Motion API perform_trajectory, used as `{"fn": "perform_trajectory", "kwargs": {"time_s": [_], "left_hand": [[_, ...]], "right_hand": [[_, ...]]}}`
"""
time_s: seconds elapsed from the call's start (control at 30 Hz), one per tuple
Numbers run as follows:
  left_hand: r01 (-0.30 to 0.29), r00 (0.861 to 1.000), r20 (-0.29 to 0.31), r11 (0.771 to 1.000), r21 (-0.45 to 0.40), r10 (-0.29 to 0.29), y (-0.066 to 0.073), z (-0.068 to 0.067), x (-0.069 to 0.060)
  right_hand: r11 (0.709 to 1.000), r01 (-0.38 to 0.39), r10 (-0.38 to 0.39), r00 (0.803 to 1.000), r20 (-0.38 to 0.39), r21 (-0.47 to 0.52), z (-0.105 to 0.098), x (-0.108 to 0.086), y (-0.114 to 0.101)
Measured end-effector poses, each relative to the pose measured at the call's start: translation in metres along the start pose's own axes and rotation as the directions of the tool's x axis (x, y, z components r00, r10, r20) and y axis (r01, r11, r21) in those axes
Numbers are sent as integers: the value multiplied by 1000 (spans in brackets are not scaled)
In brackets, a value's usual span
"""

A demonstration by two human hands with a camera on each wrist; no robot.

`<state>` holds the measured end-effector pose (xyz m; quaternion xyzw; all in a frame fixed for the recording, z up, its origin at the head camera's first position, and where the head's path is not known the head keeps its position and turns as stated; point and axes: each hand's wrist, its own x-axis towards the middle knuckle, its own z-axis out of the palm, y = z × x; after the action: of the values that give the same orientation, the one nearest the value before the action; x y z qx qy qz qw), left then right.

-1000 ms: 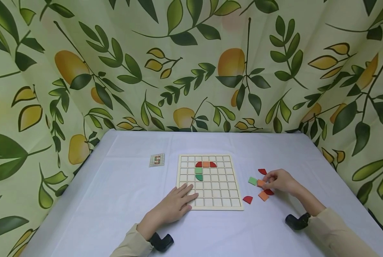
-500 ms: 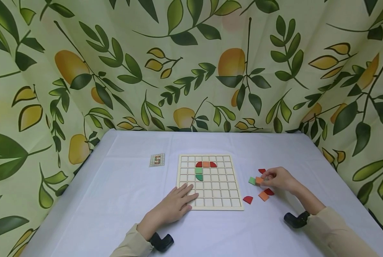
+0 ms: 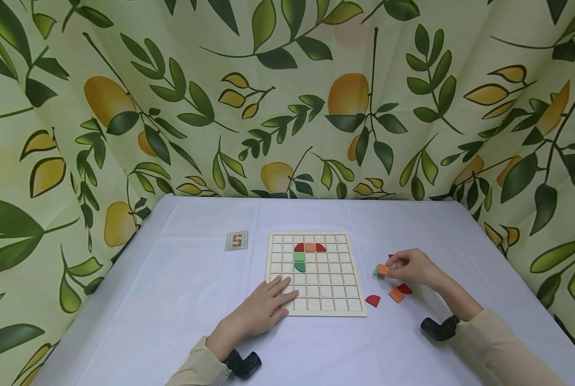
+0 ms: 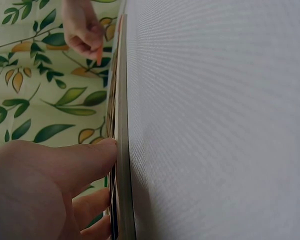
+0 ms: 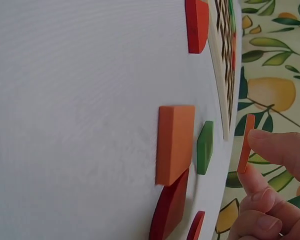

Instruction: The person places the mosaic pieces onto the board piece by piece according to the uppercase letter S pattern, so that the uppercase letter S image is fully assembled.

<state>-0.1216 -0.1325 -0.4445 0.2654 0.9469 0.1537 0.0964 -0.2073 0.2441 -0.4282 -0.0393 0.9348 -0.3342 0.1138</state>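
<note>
My right hand pinches an orange square tile between thumb and fingers, lifted off the table in the right wrist view. In the head view this tile partly covers a light green square tile. Flat on the lower left part of a pale grid board rests my left hand, fingers spread. On the board, an orange square sits between two red quarter-round tiles, with a light green square and a dark green quarter-round below the left red one.
Nearer my right hand lie another orange square touching a red quarter-round, and a separate red quarter-round beside the board. A small pattern card lies left of the board. A leaf-printed curtain stands behind the white table.
My right hand has lifted the orange square and moved it slightly left and away from me, over the light green tile. The left hand stays on the board.
</note>
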Motion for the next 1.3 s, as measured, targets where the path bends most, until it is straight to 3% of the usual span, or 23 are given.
{"fn": "perform_trajectory", "kwargs": {"time_s": [0.5, 1.3], "left_hand": [[9, 1000, -1, 1000, -6, -9, 0, 1, 0], [14, 1000, 8, 1000, 4, -14, 0, 1, 1]], "right_hand": [[999, 20, -21, 1000, 22, 26, 7, 3, -22], [987, 145, -149, 987, 55, 68, 22, 14, -41]]}}
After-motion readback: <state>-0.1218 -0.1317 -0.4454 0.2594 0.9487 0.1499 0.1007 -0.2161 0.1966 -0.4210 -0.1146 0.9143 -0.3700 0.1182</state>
